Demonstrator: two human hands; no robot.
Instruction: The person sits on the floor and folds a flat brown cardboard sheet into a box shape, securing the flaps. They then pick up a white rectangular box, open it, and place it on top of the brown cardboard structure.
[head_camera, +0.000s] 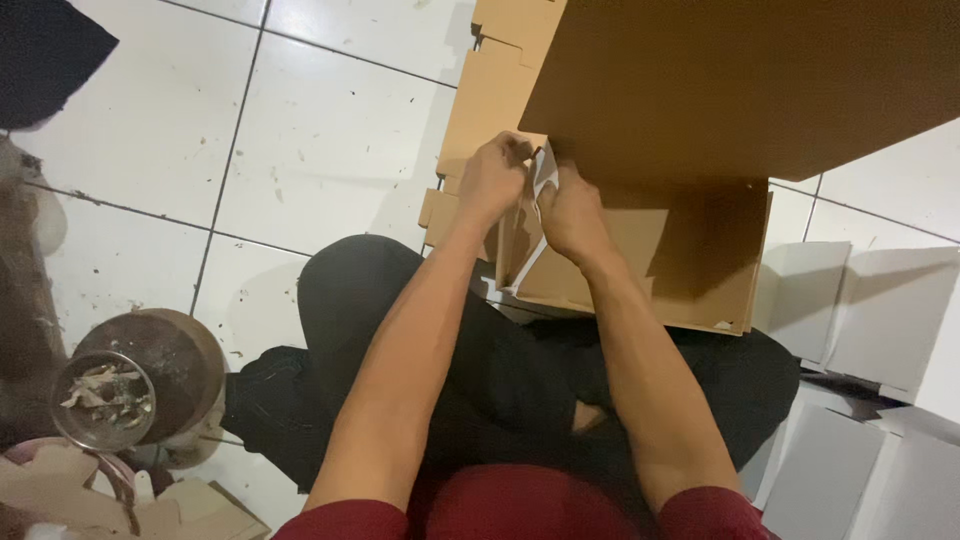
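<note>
A brown cardboard box (650, 250) is held over the lap, above a white tiled floor (300, 130). A flap at its near-left corner is pinched by the left hand (492, 180) and the right hand (570, 212), both closed tight on the fold. White boxes (880, 310) are stacked just right; a glass jar (103, 398) stands well left.
</note>
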